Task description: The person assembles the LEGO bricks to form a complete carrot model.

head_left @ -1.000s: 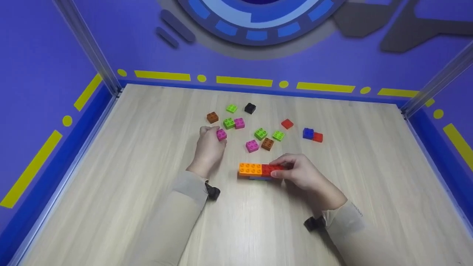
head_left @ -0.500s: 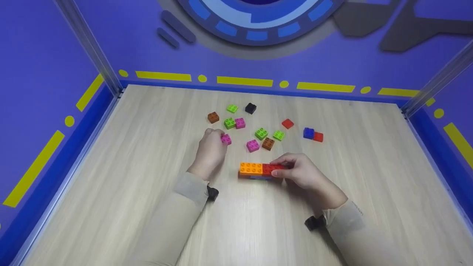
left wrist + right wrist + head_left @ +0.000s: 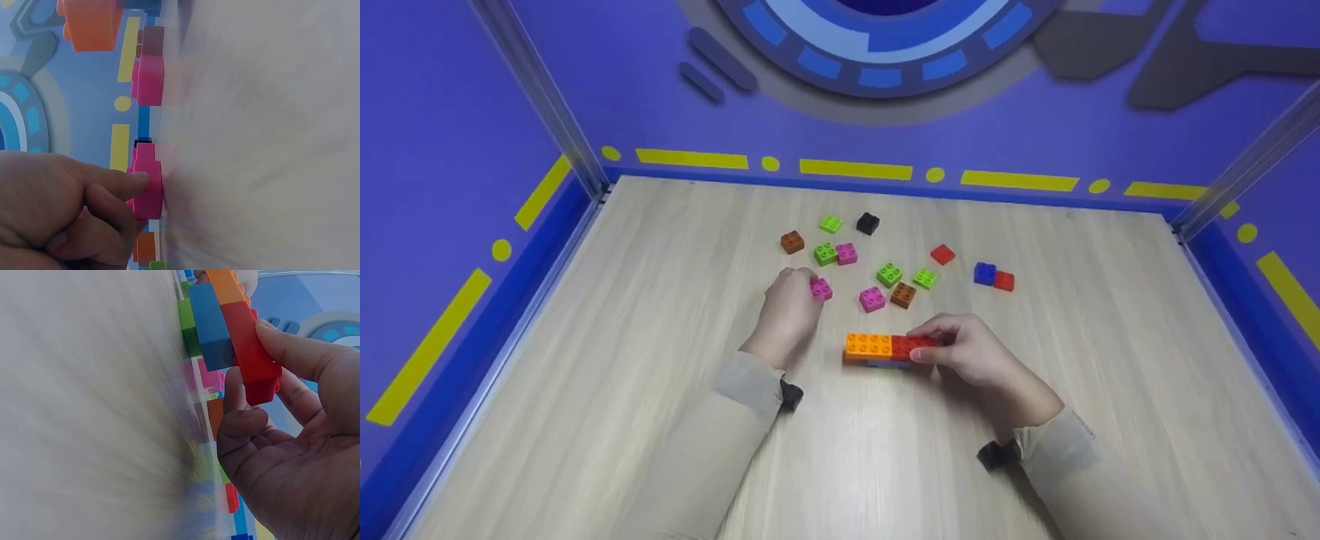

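Note:
My left hand (image 3: 787,304) pinches a pink brick (image 3: 821,289) low over the table, left of centre; in the left wrist view a fingertip lies on the brick's side (image 3: 149,194). My right hand (image 3: 964,345) grips the right end of a built bar of bricks. On its top, an orange brick (image 3: 868,344) sits at the left and a red brick (image 3: 904,345) at the right, between thumb and fingers. Under them a blue brick (image 3: 211,326) shows in the right wrist view, with a green brick (image 3: 188,326) overlapped by it.
Beyond the hands lie loose bricks: another pink one (image 3: 872,299), two brown ones (image 3: 904,295), several green ones (image 3: 889,274), a black one (image 3: 868,223). At the right are a flat red brick (image 3: 943,254) and a blue brick (image 3: 985,273) touching a red one (image 3: 1004,281). Purple walls (image 3: 840,135) enclose the table.
My left hand has drawn the pink brick a little toward me and to the right. My right hand and the built bar have stayed in place.

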Demonstrator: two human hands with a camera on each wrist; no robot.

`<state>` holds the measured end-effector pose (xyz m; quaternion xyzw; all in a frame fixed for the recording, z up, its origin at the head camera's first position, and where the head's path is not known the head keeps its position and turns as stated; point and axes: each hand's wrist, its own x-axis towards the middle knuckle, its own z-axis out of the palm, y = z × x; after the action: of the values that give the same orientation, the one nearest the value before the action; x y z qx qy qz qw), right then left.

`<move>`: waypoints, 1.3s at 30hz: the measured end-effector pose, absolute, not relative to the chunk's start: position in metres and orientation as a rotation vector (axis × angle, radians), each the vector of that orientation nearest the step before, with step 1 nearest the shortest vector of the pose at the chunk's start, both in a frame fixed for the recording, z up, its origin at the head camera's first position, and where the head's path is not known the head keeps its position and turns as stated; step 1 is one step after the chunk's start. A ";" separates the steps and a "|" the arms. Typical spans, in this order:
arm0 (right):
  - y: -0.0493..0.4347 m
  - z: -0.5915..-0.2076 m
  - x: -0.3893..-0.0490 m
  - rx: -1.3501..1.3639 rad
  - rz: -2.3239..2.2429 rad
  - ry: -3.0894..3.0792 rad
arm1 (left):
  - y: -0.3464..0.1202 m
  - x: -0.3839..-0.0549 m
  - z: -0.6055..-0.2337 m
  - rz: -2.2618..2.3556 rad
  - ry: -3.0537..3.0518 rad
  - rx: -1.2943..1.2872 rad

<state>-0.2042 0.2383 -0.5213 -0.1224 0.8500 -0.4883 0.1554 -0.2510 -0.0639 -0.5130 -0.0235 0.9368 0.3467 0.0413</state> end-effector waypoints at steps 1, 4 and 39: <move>0.238 -0.522 -0.204 -0.347 -1.400 2.434 | -0.064 -0.250 -0.513 1.065 2.865 -0.073; 0.238 -0.523 -0.204 -0.342 -1.402 2.429 | -0.064 -0.244 -0.511 1.092 2.864 -0.065; 0.236 -0.521 -0.206 -0.364 -1.379 2.477 | -0.084 -0.216 -0.515 1.584 2.432 0.476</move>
<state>-0.2064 0.2361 -0.5211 -0.1261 0.8579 -0.4777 0.1410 -0.2159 -0.0837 -0.5148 0.1610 0.8228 0.5358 0.1000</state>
